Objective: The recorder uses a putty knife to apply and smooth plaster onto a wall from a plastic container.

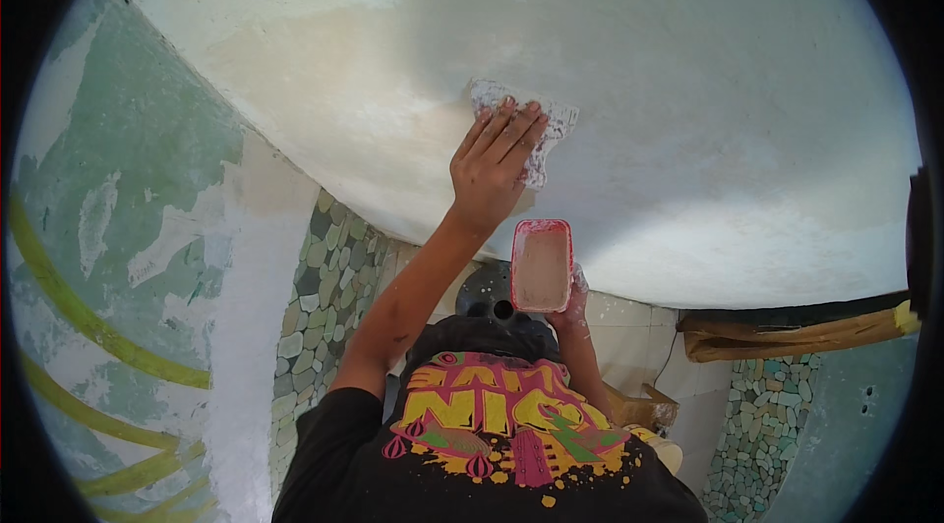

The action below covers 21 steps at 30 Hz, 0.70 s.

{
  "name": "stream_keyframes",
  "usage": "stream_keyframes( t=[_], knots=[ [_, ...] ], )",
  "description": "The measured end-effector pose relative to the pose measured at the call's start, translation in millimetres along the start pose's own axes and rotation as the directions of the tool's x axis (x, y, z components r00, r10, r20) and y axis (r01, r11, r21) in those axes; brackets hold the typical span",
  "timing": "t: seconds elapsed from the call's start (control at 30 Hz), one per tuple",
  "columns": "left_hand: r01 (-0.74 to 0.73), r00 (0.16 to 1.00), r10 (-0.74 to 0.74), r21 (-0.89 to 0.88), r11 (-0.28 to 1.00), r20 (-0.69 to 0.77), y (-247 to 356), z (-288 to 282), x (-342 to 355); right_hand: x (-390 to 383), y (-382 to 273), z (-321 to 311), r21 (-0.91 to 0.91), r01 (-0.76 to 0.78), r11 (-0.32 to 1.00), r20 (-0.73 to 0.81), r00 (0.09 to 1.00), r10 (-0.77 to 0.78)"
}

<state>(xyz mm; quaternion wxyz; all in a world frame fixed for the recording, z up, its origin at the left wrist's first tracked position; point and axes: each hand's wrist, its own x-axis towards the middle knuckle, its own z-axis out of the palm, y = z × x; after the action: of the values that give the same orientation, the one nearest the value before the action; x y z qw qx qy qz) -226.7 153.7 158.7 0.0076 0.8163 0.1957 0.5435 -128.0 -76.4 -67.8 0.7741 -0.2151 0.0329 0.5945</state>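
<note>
My left hand (490, 169) reaches up to a pale plastered surface (688, 100). Its fingers lie pressed over a flat scraper (536, 164), which is spattered with white filler and flares to a wide edge at the top. The scraper rests against the surface; my thumb is hidden. Lower and to the right, my right hand (577, 299) grips a small red rectangular tub (568, 258) from the side and below. Smooth beige-pink paste fills much of the tub, and paste smears its rim. White residue marks the right hand.
Left of me stands a wall (167, 199) with patchy green paint, white patches and yellow-green curved bands. Pebble-pattern strips (320, 277) run below on both sides. A brown wooden ledge (796, 331) juts out at right. Pale floor tiles (634, 326) show behind my right arm.
</note>
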Motion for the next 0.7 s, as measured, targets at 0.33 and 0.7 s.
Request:
stream_keyframes(
  t=[0.33,0.7],
  knots=[
    [-0.043,0.998,0.045,0.079,0.996,-0.032,-6.5,2.5,44.1,-6.4,9.7,-21.2,-0.046,0.018,0.999,0.015,1.000,-0.018],
    [-0.038,0.985,0.027,-0.064,0.997,-0.170,16.8,-26.5,34.7,-5.3,-7.6,-14.2,0.063,0.029,0.998,0.058,0.998,-0.033]
  ],
)
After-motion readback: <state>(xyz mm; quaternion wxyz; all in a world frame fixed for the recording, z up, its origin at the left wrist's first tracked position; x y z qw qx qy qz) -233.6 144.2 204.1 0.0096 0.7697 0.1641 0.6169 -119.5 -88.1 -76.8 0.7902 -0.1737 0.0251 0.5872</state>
